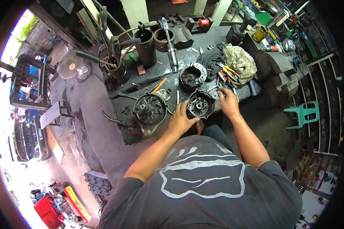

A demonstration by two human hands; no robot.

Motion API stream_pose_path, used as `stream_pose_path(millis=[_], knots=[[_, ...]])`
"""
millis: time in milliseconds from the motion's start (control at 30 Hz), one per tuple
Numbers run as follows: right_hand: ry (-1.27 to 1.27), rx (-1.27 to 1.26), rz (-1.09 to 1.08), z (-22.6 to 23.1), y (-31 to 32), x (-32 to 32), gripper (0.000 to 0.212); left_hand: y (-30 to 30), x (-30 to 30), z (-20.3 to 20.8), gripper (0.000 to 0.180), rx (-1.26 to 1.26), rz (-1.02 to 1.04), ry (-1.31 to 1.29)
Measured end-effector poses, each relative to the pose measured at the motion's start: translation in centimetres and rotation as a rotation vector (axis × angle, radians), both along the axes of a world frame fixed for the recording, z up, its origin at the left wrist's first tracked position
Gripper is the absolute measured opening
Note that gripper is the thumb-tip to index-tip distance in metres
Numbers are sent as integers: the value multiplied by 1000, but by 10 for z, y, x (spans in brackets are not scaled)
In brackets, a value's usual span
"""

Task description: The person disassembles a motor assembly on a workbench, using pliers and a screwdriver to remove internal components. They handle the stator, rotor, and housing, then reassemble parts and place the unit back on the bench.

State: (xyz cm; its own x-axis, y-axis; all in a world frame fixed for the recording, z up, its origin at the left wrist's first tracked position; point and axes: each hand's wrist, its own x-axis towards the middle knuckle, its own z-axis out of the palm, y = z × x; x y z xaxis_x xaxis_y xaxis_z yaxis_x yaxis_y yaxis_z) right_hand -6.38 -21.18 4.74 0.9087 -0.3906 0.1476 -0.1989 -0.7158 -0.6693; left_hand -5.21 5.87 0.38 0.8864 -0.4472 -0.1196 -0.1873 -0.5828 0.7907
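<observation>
My left hand grips the left rim of a round metal alternator housing, which is tilted at the bench's near edge with its hollow inside facing up. To the right of it, my right hand is closed in a pinch. A thin metal piece shows by its fingertips, but I cannot tell whether they hold it. Just beyond the housing lies a wire-wound stator ring. Left of my left hand sits another alternator half with a finned rotor.
An impact wrench or ratchet with a hose lies across the bench. Tall metal cylinders and a can of tools stand at the back left. Pliers rest on a rag. A green stool stands to the right.
</observation>
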Motion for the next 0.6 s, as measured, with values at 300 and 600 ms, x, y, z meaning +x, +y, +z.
stream_pose_path(millis=[300, 600], knots=[[347, 1180, -126, -109, -77, 82, 30, -3, -17, -41, 71, 142, -62, -189], [782, 1732, -60, -139, -54, 154, 53, -35, -70, -15, 63, 95, 317, -33]])
